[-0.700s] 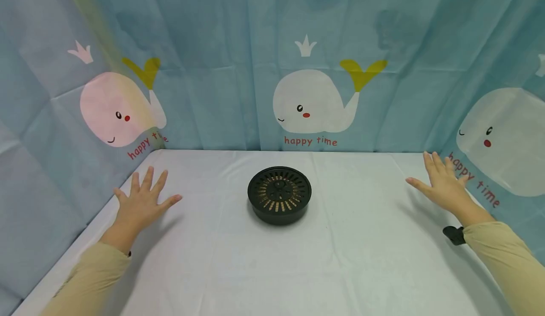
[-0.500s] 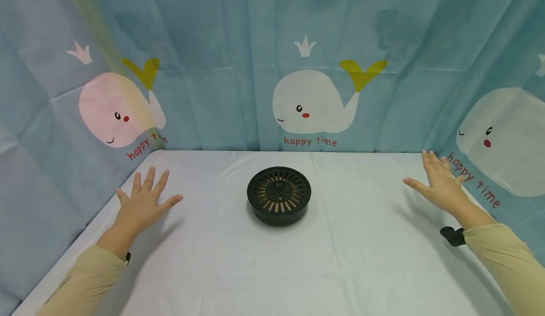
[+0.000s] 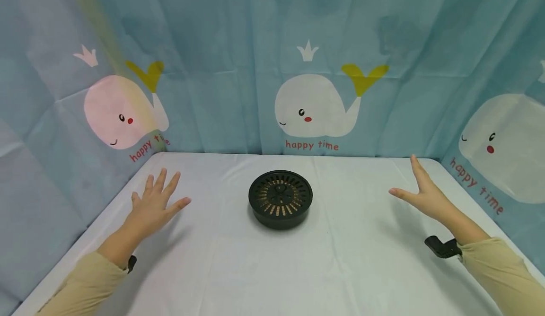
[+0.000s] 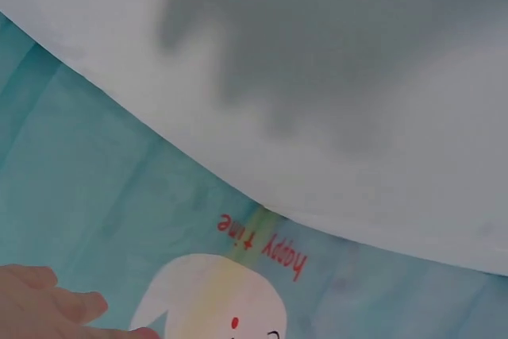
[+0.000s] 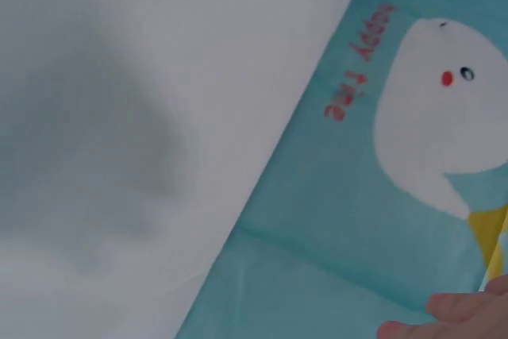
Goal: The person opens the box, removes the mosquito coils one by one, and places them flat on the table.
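Observation:
A round black container (image 3: 281, 221) with a slotted lid (image 3: 280, 194) sits in the middle of the white table. Tan bits show through the slots. To its left, my left hand (image 3: 154, 207) hovers over the table with fingers spread, holding nothing. My right hand (image 3: 430, 200) is raised on the far side, its thumb and straight fingers apart, also holding nothing. Each hand is well away from the container. In the left wrist view only fingers (image 4: 67, 303) show at the lower left; in the right wrist view fingers (image 5: 460, 315) show at the lower right.
The white-covered table (image 3: 272, 268) is bordered at the back and both sides by a blue curtain (image 3: 221, 112) printed with whales. A small black device (image 3: 443, 247) sits at the right wrist. Hand shadows fall on the cloth.
Both hands have moved inward, toward the container. The right hand has turned so that its fingers line up edge-on. The view has tilted slightly; the container stays put.

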`<action>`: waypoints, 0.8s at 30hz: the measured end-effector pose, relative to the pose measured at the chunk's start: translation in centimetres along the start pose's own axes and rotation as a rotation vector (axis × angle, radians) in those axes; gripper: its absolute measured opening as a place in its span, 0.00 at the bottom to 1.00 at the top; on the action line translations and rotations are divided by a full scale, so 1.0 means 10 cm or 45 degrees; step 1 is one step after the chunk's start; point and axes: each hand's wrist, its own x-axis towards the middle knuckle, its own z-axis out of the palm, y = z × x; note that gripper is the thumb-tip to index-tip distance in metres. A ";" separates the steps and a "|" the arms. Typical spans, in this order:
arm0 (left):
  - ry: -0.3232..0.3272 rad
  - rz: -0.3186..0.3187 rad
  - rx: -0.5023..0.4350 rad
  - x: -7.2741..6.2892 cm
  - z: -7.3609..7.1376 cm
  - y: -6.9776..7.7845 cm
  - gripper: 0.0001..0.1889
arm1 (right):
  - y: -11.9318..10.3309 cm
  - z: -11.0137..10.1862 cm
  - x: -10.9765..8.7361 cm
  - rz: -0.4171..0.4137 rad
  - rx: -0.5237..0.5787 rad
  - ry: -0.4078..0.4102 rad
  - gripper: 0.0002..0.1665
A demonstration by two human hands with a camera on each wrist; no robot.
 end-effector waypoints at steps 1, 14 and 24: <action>-0.002 0.003 -0.020 -0.01 0.00 0.02 0.46 | -0.03 0.02 0.00 0.007 0.022 -0.011 0.65; 0.003 0.040 -0.268 -0.01 0.10 0.41 0.43 | -0.42 0.36 0.12 -0.030 0.404 -0.147 0.69; -0.030 0.041 -0.442 -0.01 0.16 0.65 0.43 | -0.64 0.62 0.22 -0.034 0.725 -0.260 0.66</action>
